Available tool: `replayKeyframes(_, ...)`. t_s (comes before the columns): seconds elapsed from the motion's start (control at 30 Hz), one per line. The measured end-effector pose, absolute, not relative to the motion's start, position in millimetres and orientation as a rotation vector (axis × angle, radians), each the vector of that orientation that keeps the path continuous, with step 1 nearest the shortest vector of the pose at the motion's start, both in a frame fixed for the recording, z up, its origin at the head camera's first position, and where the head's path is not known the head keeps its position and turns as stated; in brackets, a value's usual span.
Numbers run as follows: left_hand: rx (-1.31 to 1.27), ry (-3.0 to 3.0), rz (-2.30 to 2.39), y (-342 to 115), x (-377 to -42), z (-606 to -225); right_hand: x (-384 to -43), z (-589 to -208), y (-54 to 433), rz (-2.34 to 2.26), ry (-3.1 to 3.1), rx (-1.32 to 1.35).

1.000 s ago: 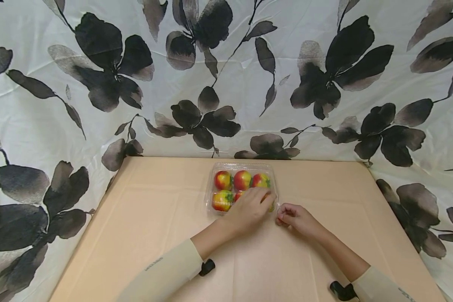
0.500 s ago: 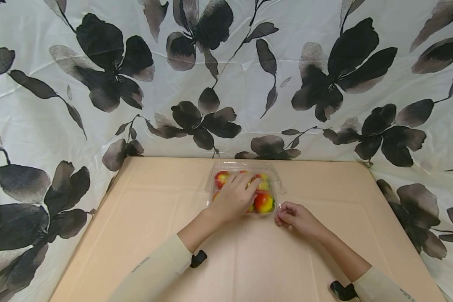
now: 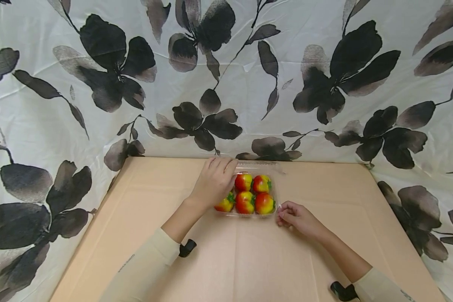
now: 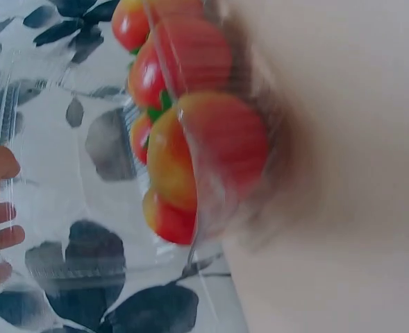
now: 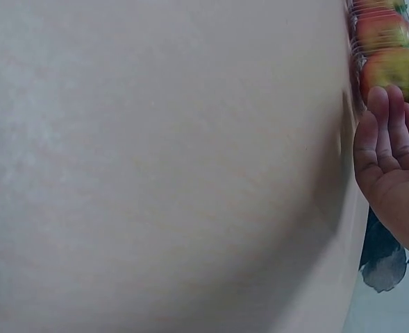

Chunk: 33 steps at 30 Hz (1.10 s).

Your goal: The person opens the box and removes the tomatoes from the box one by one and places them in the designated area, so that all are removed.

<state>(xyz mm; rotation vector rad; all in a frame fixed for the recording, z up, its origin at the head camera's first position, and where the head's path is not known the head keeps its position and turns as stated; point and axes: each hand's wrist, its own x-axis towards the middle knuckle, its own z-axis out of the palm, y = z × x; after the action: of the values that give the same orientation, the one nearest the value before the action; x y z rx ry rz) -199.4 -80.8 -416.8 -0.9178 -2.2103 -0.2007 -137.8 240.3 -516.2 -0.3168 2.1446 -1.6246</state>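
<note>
A clear plastic fruit box (image 3: 249, 215) stands near the far edge of the table, holding several round red-and-yellow fruits (image 3: 245, 202) with green leaves. Its clear lid (image 4: 72, 270) stands raised in the left wrist view, with the patterned cloth showing through. My left hand (image 3: 216, 181) grips the lid's edge at the left, hiding the box's far left part in the head view; in the left wrist view the fingers show through the plastic. My right hand (image 3: 298, 218) pinches the box's near right corner, fingertips close against the fruit's side in the right wrist view.
The table (image 3: 166, 180) has a light tan cover, and its far edge runs just behind the box. A white cloth (image 3: 272, 79) with dark flowers hangs behind and at both sides. A black camera mount (image 3: 187, 248) sits on the left wrist.
My left hand has moved left and back from the box's right side, and the lid has come up, uncovering the front fruits. The right hand has stayed at the corner.
</note>
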Motion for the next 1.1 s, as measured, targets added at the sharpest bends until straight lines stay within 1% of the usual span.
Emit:
replayKeyframes(0.17, -0.868, -2.272, -0.311, -95, -209, -408, -137, -513, 239, -1.616, 2.159, -0.28)
replayKeyframes(0.47, -0.778, -2.415, -0.776, -116, -237, -396, -130, -508, 233, -1.643, 2.154, -0.265)
replayKeyframes(0.8, -0.616, -2.51, -1.287, -127, -275, -403, -127, -507, 230, -1.61, 2.2, -0.236)
replayKeyframes(0.93, -0.535, -2.586, -1.406, -131, -283, -407, -125, -508, 230, -1.606, 2.208, -0.231)
replayKeyframes(1.1, -0.447, -2.723, -1.499, -134, -285, -414, -125, -506, 231, -1.627, 2.199, -0.243)
